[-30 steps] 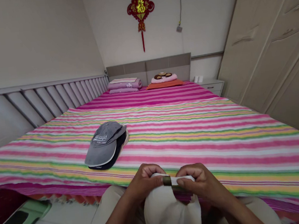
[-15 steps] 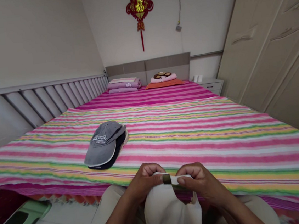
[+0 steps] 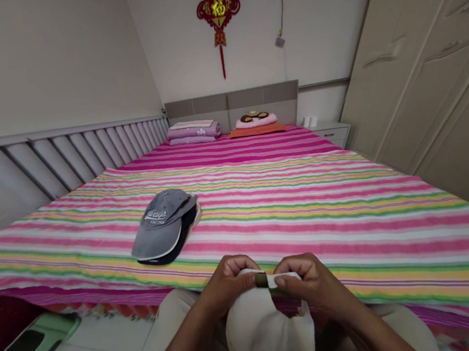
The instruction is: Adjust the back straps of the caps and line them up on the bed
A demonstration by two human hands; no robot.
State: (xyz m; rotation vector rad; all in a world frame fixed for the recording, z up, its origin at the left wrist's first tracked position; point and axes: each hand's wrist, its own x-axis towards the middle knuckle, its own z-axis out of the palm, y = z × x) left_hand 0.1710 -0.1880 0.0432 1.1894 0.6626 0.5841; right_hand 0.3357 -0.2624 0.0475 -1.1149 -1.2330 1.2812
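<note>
A cream baseball cap (image 3: 267, 331) is held over my lap, its back strap turned up and away from me. On the strap sits a dark olive-brown buckle or patch (image 3: 261, 280). My left hand (image 3: 234, 281) pinches the strap just left of that dark piece. The white strap to its right is gripped between thumb and fingers of my right hand (image 3: 301, 277). Below the strap, the cap's rear opening shows. Farther off on the bed, a grey cap (image 3: 162, 222) with white lettering lies on top of a dark navy cap (image 3: 171, 256), with a pale edge behind them.
The bed has a striped sheet (image 3: 305, 207). Folded purple bedding (image 3: 194, 132) and a pink pillow (image 3: 256, 120) rest by the headboard (image 3: 231, 106). A radiator (image 3: 85, 157) lines the left side; a green stool (image 3: 43, 346) stands at lower left, a wardrobe (image 3: 425, 77) at right.
My right thumb has slid slightly left along the strap, toward the dark piece. Otherwise both hands and the cap stay nearly in place.
</note>
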